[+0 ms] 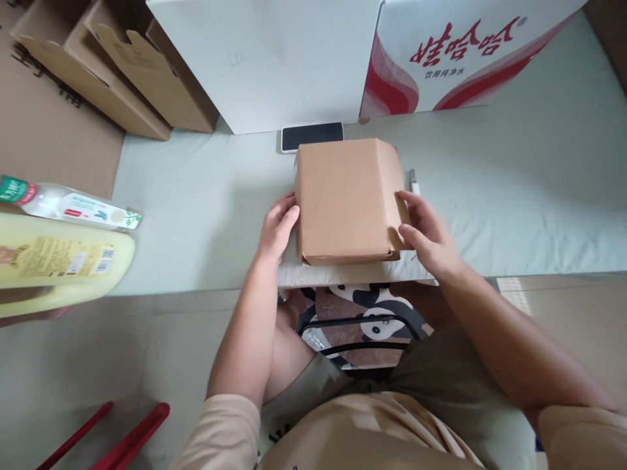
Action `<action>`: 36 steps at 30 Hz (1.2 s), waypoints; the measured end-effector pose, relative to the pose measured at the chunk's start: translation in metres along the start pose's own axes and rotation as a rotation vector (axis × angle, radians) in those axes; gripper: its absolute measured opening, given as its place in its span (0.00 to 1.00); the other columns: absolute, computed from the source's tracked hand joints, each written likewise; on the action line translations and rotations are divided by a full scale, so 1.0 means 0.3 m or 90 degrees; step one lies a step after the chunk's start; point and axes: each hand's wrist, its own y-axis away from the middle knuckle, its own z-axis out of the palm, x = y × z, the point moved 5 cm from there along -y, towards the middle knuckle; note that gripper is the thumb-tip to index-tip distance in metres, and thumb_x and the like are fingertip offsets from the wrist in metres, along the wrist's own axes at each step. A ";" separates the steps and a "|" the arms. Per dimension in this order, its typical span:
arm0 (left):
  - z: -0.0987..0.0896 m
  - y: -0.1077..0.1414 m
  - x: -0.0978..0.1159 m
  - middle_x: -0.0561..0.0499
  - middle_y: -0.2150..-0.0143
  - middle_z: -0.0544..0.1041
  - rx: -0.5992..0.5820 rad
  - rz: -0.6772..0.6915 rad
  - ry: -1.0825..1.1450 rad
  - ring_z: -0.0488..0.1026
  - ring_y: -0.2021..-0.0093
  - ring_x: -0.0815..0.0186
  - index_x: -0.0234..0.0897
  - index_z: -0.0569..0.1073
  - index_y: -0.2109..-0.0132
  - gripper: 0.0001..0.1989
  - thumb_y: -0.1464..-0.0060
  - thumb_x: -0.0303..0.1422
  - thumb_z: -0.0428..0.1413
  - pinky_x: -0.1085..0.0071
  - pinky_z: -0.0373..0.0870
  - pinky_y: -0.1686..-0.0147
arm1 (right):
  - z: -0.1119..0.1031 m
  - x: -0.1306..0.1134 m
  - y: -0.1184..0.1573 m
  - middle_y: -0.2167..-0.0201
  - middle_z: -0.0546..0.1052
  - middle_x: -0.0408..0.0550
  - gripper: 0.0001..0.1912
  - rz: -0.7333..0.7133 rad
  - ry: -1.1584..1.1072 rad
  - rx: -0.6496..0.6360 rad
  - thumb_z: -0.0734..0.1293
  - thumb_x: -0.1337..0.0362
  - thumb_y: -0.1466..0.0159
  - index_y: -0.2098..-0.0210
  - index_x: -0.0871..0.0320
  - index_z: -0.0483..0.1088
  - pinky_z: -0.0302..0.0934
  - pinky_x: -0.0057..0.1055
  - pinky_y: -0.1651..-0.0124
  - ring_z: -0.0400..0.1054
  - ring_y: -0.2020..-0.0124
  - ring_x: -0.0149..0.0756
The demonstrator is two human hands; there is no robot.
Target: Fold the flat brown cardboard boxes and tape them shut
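A brown cardboard box (340, 199) rests near the front edge of the pale green cloth-covered surface (494, 189). On its left side my left hand (279, 228) grips the box, thumb near the top edge and fingers partly hidden behind the side. My right hand (426, 232) holds a side flap at the box's right, fingers and thumb on the cardboard. Just behind the box lies a dark-screened phone (312, 136), partly covered by it. A small grey and white tool (414, 181) lies to the right, beyond my right fingers.
White cartons (284, 59) stand at the back, one with red lettering (455, 59). Open brown boxes (142, 65) are at the back left. A clear bottle (83, 207) and a yellow jug (63, 258) lie at the left. Red bars (132, 434) show at the lower left.
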 end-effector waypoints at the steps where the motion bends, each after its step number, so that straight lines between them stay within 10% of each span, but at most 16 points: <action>1: 0.001 0.001 -0.004 0.45 0.42 0.84 0.003 -0.017 0.016 0.78 0.36 0.48 0.43 0.83 0.51 0.28 0.50 0.58 0.68 0.53 0.75 0.36 | -0.007 0.003 0.001 0.32 0.71 0.58 0.37 0.017 -0.020 0.005 0.60 0.38 0.28 0.27 0.49 0.56 0.75 0.47 0.42 0.75 0.40 0.49; 11: -0.036 0.000 0.007 0.49 0.55 0.84 0.061 -0.067 0.044 0.83 0.53 0.57 0.43 0.77 0.53 0.25 0.50 0.53 0.71 0.61 0.81 0.54 | 0.002 -0.027 0.004 0.22 0.51 0.63 0.68 -0.028 -0.009 -0.109 0.72 0.27 0.46 0.21 0.49 0.38 0.55 0.63 0.23 0.51 0.22 0.65; 18: -0.035 0.018 0.046 0.46 0.56 0.85 0.014 -0.113 0.157 0.83 0.46 0.48 0.41 0.78 0.57 0.20 0.50 0.50 0.66 0.56 0.81 0.52 | 0.009 -0.012 0.006 0.26 0.61 0.60 0.54 -0.039 -0.069 -0.002 0.77 0.38 0.43 0.26 0.47 0.53 0.70 0.58 0.32 0.62 0.27 0.62; 23: 0.015 0.043 0.068 0.42 0.50 0.85 -0.048 -0.125 0.142 0.81 0.44 0.49 0.39 0.78 0.48 0.29 0.52 0.52 0.69 0.59 0.78 0.50 | -0.008 0.010 0.008 0.50 0.79 0.51 0.43 0.068 -0.149 0.163 0.79 0.47 0.40 0.31 0.43 0.59 0.78 0.41 0.55 0.81 0.54 0.46; 31: -0.004 0.035 0.047 0.57 0.80 0.68 0.048 -0.135 0.072 0.59 0.83 0.72 0.40 0.76 0.70 0.19 0.50 0.50 0.68 0.72 0.57 0.82 | -0.031 -0.008 0.002 0.52 0.83 0.49 0.20 0.059 -0.181 0.278 0.71 0.43 0.32 0.51 0.48 0.79 0.75 0.42 0.49 0.78 0.53 0.42; 36: -0.038 0.006 0.035 0.49 0.57 0.83 0.099 -0.041 0.052 0.80 0.52 0.60 0.41 0.81 0.58 0.16 0.53 0.41 0.69 0.71 0.76 0.57 | -0.076 -0.034 0.008 0.62 0.82 0.45 0.16 0.013 -0.238 0.352 0.74 0.44 0.34 0.58 0.49 0.81 0.71 0.34 0.58 0.75 0.62 0.35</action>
